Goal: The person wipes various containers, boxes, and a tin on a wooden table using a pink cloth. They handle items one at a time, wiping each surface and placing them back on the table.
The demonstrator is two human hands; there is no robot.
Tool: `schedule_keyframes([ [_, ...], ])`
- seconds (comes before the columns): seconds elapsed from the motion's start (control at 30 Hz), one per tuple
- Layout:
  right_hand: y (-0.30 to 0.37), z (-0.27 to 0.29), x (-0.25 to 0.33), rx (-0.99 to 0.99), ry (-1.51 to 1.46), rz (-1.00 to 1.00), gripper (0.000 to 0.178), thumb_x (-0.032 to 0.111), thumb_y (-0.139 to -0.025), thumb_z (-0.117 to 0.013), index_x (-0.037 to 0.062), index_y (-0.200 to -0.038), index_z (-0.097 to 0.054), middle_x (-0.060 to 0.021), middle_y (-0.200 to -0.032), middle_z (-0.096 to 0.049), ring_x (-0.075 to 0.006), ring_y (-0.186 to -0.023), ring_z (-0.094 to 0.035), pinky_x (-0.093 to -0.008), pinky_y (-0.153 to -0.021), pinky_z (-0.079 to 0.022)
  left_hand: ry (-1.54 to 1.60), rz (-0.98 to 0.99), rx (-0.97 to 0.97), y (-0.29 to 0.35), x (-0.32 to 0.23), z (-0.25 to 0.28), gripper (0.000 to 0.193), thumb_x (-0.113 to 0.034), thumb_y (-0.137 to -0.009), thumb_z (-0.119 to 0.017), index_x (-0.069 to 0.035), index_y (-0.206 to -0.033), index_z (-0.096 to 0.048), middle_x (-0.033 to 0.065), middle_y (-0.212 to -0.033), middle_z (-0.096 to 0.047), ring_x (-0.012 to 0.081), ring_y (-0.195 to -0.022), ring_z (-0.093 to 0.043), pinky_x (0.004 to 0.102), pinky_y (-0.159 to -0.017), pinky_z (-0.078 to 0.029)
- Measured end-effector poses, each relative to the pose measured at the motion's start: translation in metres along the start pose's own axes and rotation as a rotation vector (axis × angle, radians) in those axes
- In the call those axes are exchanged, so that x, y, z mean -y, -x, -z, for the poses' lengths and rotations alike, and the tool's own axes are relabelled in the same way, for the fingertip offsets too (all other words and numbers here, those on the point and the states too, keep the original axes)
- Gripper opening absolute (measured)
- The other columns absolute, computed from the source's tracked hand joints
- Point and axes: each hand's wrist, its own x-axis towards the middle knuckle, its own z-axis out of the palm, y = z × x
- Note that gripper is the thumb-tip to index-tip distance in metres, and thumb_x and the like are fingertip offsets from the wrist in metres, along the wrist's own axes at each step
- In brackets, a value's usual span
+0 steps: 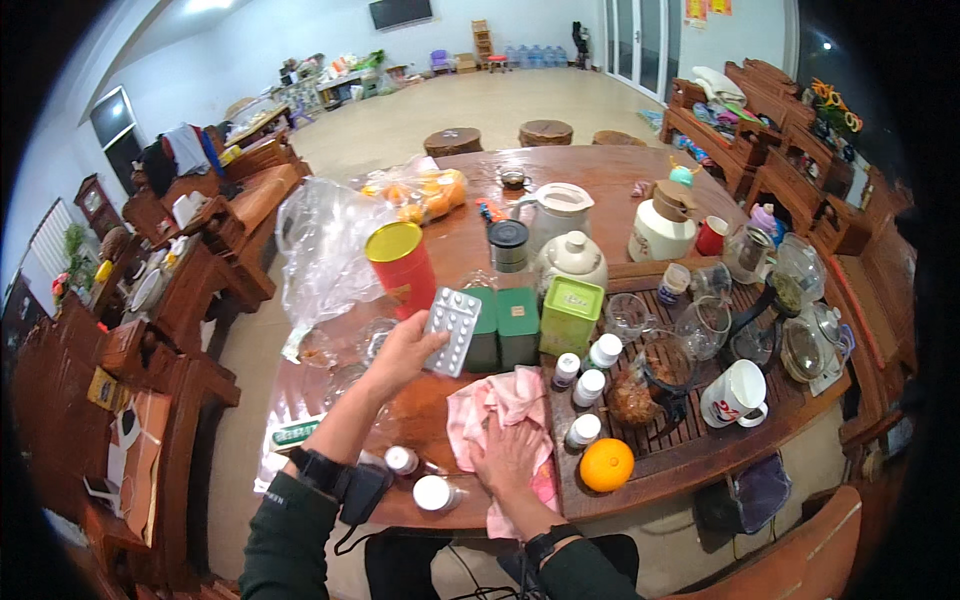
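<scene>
Centre frame, the left hand (pixel 402 352) pinches a pill pack (pixel 453 338) between thumb and fingers. Lower centre, the right hand (pixel 508 456) lies flat, fingers spread, on a pink cloth (pixel 492 402). This looks like wiping; the next stroke calls for sparing nearby bottles (pixel 583 431).

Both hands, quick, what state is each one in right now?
Left hand: grip closed, holding a silver blister pack.
Right hand: open, resting on the pink cloth.
</scene>
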Motion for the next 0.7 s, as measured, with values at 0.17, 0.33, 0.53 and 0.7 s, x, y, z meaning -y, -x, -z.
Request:
schedule_keyframes([
  [0.17, -0.003, 0.010, 0.000, 0.088, -0.076, -0.036, 0.067, 0.042, -0.077, -0.065, 0.0123, -0.134, -0.045, -0.0213, -0.121, -0.049, -0.0416, -0.116, -0.041, -0.0616, -0.102, -0.023, 0.553, 0.300, 0.103, 0.083, -0.029, 0.007, 0.034, -0.008, -0.094, -0.050, -0.002, -0.127, -0.047, 0.0067, -0.114, -0.062, 0.0172, -0.097, -0.064, 0.0347, -0.085, -0.056],
  [0.33, 0.000, 0.040, 0.002, 0.134, -0.252, -0.053, 0.060, 0.039, -0.081, -0.061, 0.0149, -0.134, -0.046, -0.0244, -0.135, -0.042, -0.0443, -0.126, -0.038, -0.0606, -0.101, -0.027, 0.690, 0.281, 0.103, 0.144, -0.039, -0.014, 0.044, -0.001, -0.089, -0.053, -0.003, -0.132, -0.043, 0.0107, -0.117, -0.059, 0.0215, -0.103, -0.062, 0.0369, -0.086, -0.056],
  [0.53, 0.015, 0.115, -0.002, 0.329, -1.171, -0.101, 0.044, 0.033, -0.095, -0.051, 0.0025, -0.127, -0.053, -0.0202, -0.125, -0.055, -0.0249, -0.113, -0.056, -0.0360, -0.090, -0.046, 0.602, 0.166, 0.117, 0.191, -0.033, -0.036, 0.037, -0.008, -0.090, -0.059, -0.003, -0.126, -0.050, 0.0060, -0.114, -0.062, 0.0181, -0.100, -0.063, 0.0335, -0.086, -0.056],
  [0.7, 0.057, 0.171, 0.008, 0.458, -1.863, 0.004, 0.046, 0.035, -0.099, -0.046, -0.0017, -0.127, -0.051, -0.0105, -0.119, -0.059, -0.0171, -0.107, -0.058, -0.0331, -0.095, -0.044, 0.576, 0.240, 0.116, 0.216, -0.029, -0.061, 0.035, -0.011, -0.088, -0.064, 0.000, -0.120, -0.054, 0.0068, -0.108, -0.064, 0.0159, -0.097, -0.064, 0.0322, -0.083, -0.057],
])
